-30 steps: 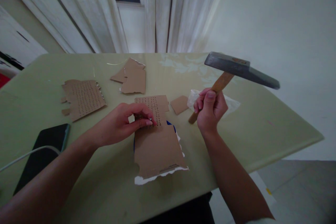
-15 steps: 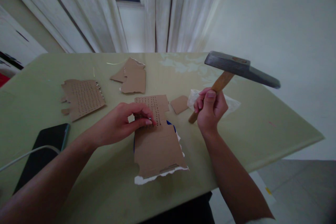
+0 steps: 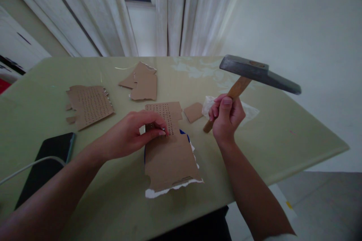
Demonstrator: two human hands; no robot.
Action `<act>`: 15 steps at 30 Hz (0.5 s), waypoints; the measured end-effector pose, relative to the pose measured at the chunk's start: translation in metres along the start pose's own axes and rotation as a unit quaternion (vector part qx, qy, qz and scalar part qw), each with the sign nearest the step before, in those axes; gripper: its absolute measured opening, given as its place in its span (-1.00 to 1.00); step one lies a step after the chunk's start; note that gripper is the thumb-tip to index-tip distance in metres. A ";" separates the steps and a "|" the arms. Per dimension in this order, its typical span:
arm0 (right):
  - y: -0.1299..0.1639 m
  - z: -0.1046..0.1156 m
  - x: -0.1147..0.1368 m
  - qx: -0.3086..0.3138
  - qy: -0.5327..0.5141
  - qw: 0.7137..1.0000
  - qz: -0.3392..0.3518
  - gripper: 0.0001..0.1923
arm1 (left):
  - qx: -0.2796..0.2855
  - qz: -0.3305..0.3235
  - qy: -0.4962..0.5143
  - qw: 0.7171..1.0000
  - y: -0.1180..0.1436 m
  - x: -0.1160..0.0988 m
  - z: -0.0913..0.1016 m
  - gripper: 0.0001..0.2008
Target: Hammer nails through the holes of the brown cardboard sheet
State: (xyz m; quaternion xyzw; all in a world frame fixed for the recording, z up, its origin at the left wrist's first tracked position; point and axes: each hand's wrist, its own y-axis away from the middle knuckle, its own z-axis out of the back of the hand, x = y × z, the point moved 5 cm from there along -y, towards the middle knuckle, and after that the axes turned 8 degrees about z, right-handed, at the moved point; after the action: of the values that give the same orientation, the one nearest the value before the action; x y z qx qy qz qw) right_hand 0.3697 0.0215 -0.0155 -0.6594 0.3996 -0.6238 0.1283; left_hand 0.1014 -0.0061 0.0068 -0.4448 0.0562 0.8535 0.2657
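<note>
My right hand (image 3: 226, 118) grips the wooden handle of a hammer (image 3: 256, 73), whose dark steel head is raised above the table's right side. My left hand (image 3: 132, 133) rests on a torn brown cardboard piece (image 3: 169, 154) with rows of small holes near its top. Thumb and forefinger pinch a small nail (image 3: 164, 130) upright on that cardboard. The nail is tiny and mostly hidden by my fingertips.
On the pale green table (image 3: 283, 135) lie another perforated cardboard piece (image 3: 89, 106) at left, plain cardboard scraps (image 3: 141, 81) at the back, a small scrap (image 3: 194, 112) and crumpled plastic (image 3: 249, 111) by my right hand. A black phone (image 3: 46, 163) with a white cable lies front left.
Almost nothing: the hammer stays raised, and my left hand has only shifted its fingers slightly around the nail.
</note>
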 end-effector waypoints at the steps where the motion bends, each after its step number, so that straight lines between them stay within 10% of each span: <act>1: 0.000 0.000 0.000 0.002 0.002 1.000 -0.002 -0.51 | -0.003 -0.005 -0.006 1.000 0.000 -0.001 0.000 -0.86; 11: -0.001 0.000 0.001 0.021 0.012 1.000 -0.003 -0.47 | 0.013 0.002 0.000 1.000 -0.002 0.005 -0.002 -0.82; 15: 0.000 0.001 0.022 0.137 0.030 0.988 -0.068 -0.49 | 0.016 -0.013 0.012 1.000 -0.005 0.009 -0.003 -0.80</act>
State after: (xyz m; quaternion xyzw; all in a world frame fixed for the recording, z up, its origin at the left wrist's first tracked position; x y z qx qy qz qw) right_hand 0.3689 0.0065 0.0002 -0.6419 0.2684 -0.6996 0.1627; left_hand 0.1018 0.0010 -0.0018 -0.4517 0.0674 0.8434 0.2830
